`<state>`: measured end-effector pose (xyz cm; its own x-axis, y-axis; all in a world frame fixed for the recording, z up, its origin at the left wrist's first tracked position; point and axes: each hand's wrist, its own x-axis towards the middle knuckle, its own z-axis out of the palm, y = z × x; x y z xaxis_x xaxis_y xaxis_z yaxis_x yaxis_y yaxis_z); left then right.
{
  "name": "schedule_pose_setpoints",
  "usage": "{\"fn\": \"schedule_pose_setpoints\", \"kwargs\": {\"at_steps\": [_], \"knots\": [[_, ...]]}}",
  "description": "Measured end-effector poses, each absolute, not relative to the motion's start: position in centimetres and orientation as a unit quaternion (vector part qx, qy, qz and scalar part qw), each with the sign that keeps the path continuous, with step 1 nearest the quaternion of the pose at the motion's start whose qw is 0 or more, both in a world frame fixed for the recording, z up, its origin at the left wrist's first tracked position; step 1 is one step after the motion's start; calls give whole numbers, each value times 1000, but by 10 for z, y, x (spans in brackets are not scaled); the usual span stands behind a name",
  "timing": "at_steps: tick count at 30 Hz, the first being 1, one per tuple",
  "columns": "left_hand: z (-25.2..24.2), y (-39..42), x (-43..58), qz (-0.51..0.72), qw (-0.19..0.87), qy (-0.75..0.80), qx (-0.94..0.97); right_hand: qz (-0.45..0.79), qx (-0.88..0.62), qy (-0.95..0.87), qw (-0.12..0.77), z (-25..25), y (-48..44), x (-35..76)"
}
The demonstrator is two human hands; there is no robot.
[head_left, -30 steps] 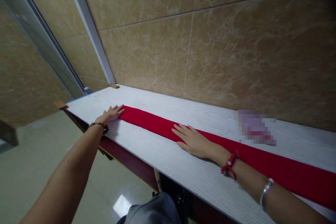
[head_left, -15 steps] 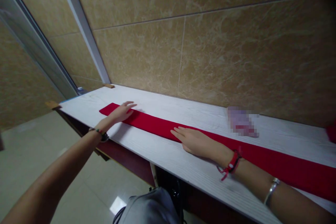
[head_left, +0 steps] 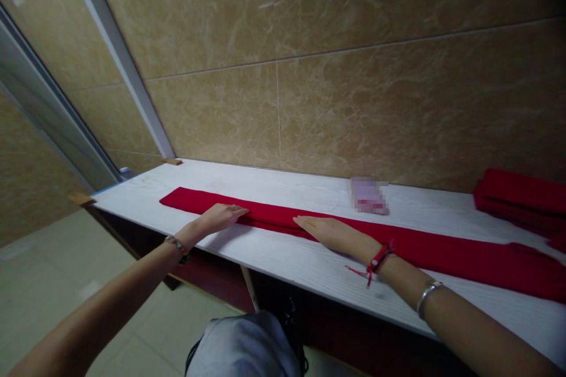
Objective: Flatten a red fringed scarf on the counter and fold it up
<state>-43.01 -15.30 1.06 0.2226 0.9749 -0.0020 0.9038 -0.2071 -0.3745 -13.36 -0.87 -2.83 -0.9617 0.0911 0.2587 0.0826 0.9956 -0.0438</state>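
Note:
A long, narrow red cloth strip (head_left: 442,250) lies stretched along the white wood-grain shelf (head_left: 283,256). My left hand (head_left: 219,216) rests flat on the strip's near edge, fingers stretched out toward the right. My right hand (head_left: 329,230) lies flat on the strip just to its right, fingers pointing left, palm down. Neither hand grips anything. A beaded band sits on my left wrist; a red string and a silver bangle are on my right forearm.
A stack of folded red cloth (head_left: 522,200) lies at the far right of the shelf. A small blurred purple object (head_left: 369,195) sits by the tiled wall (head_left: 309,88). A grey bag (head_left: 245,344) is below the shelf edge, over a tiled floor.
My left hand has slid right along the red strip, from its left end toward my right hand. The view has turned right, bringing the folded red stack into sight.

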Motion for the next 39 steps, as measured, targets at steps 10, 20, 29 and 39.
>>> {"fn": "schedule_pose_setpoints", "kwargs": {"at_steps": [10, 20, 29, 39], "knots": [[0, -151, -464, 45, 196, -620, -758, -137, 12, -973, 185, -24, -10, -124], [-20, -166, -482, -18, 110, -633, -766, 6, -13, -987, 163, -35, -3, -112], [-20, -171, -483, -31, 84, -658, -748, 49, -31, -986, 156, -38, -4, -107], [-11, -177, -477, -12, 73, -680, -730, 43, -51, -988, 142, -39, -7, -100]]}}
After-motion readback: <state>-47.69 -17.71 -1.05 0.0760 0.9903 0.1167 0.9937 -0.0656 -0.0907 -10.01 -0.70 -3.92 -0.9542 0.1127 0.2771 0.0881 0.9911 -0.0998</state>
